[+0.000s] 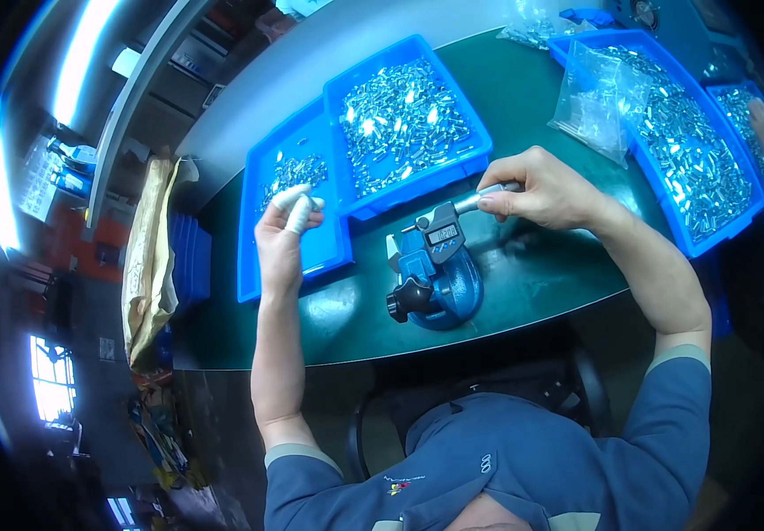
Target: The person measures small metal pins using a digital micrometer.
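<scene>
A digital micrometer (442,234) with a small display is clamped in a blue stand (460,299) that has a black knob (409,298). My right hand (534,190) grips the micrometer's silver thimble between thumb and fingers. To the left of the micrometer, my left hand (286,227) is raised over the smaller blue tray (249,257), its fingers pinched together. White covers wrap its thumb and finger; whatever may be between the tips is too small to make out. Beyond that hand, a small heap of shiny metal pieces (298,170) lies in the tray.
A larger blue tray (481,146) beside the small one holds many short metal cylinders (404,119). At the right, another blue tray (696,246) is full of similar pieces, with a clear plastic bag (596,102) over its edge. Brown paper sacking (145,265) hangs at the green table's (524,283) left end.
</scene>
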Motion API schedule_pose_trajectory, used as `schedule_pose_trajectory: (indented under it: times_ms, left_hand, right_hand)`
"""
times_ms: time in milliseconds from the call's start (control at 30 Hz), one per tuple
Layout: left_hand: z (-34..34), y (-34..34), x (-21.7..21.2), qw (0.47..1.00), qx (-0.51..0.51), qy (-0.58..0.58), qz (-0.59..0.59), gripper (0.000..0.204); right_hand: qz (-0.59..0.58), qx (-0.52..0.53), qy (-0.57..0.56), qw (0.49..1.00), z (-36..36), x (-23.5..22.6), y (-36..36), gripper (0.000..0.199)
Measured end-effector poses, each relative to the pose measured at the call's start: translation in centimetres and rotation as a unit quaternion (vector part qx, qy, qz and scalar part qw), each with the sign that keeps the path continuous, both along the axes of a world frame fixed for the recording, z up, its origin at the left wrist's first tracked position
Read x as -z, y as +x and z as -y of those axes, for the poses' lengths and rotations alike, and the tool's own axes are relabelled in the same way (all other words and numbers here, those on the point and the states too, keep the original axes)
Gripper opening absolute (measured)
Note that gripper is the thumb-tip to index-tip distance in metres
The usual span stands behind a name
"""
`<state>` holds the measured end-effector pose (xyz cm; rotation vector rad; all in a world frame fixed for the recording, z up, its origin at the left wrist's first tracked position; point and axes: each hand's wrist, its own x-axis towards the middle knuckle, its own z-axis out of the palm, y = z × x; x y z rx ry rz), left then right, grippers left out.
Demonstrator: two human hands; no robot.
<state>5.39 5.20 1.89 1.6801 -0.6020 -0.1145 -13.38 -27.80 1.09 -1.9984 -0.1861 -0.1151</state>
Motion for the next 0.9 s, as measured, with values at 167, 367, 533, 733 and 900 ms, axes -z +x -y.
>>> schedule_pose_trajectory:
  times_ms: [167, 367, 533, 733, 900]
  left_hand:
    - [0.6, -1.3, -0.1, 1.0, -0.01, 0.014, -0.006, 0.023]
    - [5.4, -6.3, 0.3, 0.988, 0.14, 0.029, -0.062, 0.023]
    - [5.6, -6.3, 1.0, 0.984, 0.131, 0.032, -0.114, 0.022]
    - [5.5, -6.0, 1.0, 0.978, 0.141, 0.028, -0.148, 0.022]
    - [5.2, -5.7, 1.7, 0.975, 0.15, 0.024, -0.16, 0.022]
  right_hand:
    - [-0.011, -0.002, 0.003, 1.0, 0.0, -0.1, 0.1, 0.029]
    - [-0.006, -0.003, 0.005, 1.0, 0.0, -0.2, 0.0, 0.028]
    - [-0.015, -0.008, 0.007, 1.0, -0.1, -0.2, 0.3, 0.028]
    - [-0.015, -0.001, 0.008, 1.0, -0.1, -0.2, 0.0, 0.028]
    - [-0.019, -0.006, 0.017, 1.0, -0.1, -0.1, 0.3, 0.027]
